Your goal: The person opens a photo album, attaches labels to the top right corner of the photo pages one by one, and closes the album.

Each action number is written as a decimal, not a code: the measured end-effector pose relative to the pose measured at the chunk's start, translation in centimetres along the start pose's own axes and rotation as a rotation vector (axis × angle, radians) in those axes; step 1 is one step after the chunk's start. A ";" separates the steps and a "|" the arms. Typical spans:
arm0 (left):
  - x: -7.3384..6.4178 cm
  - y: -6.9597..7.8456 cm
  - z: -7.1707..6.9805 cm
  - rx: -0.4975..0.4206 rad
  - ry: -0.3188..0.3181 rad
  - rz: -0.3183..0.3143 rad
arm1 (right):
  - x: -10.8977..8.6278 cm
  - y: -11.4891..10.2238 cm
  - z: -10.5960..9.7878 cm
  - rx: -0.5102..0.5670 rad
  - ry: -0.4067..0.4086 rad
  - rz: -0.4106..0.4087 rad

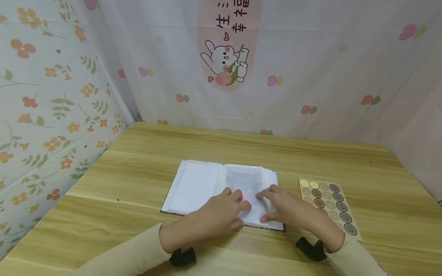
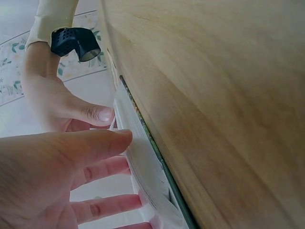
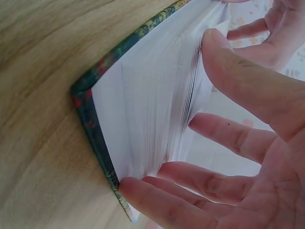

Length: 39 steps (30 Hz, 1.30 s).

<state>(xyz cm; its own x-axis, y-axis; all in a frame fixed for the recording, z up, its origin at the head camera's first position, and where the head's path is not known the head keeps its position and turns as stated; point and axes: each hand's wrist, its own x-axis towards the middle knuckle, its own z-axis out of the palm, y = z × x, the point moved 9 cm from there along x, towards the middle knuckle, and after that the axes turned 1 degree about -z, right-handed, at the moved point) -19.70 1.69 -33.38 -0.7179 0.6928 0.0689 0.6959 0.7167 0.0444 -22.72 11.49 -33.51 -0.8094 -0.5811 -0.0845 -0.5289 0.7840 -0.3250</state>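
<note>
A photo album [image 1: 198, 184] with clear sleeve pages lies open on the wooden table. Its right page holds a greyish picture [image 1: 241, 177] under the plastic, partly covered by the hands. My left hand [image 1: 221, 211] rests over the lower part of that page, its fingers touching the sleeve and the thumb near the bottom edge. At the right side of the page, my right hand [image 1: 284, 207] touches the page with spread fingers. The right wrist view shows the stack of page edges [image 3: 157, 105] beside these fingers, above the green patterned cover [image 3: 97, 136].
A brown sheet of round stickers [image 1: 331, 205] lies right of the album, partly behind the right forearm. Black wrist cameras [image 1: 183, 257] sit under both wrists. A floral curtain [image 1: 51, 115] hangs at the left, and a printed cloth [image 1: 310, 69] hangs behind the table [image 1: 145, 153].
</note>
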 end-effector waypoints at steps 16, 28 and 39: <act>0.3 -0.3 0.1 -0.033 0.019 0.002 | 0.2 0.1 -0.1 0.015 0.027 -0.024; 0.5 -0.6 0.0 -0.037 -0.005 0.000 | -0.1 0.2 0.0 0.061 -0.023 -0.011; 0.4 -0.6 -0.1 -0.039 -0.001 -0.001 | -0.2 0.2 0.1 0.027 -0.009 -0.040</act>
<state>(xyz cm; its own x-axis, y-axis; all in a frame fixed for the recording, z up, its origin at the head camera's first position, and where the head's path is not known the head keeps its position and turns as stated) -20.39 1.53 -33.23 -0.7184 0.6924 0.0678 0.6956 0.7135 0.0835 -22.61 11.73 -33.65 -0.7853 -0.6140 -0.0791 -0.5537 0.7538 -0.3538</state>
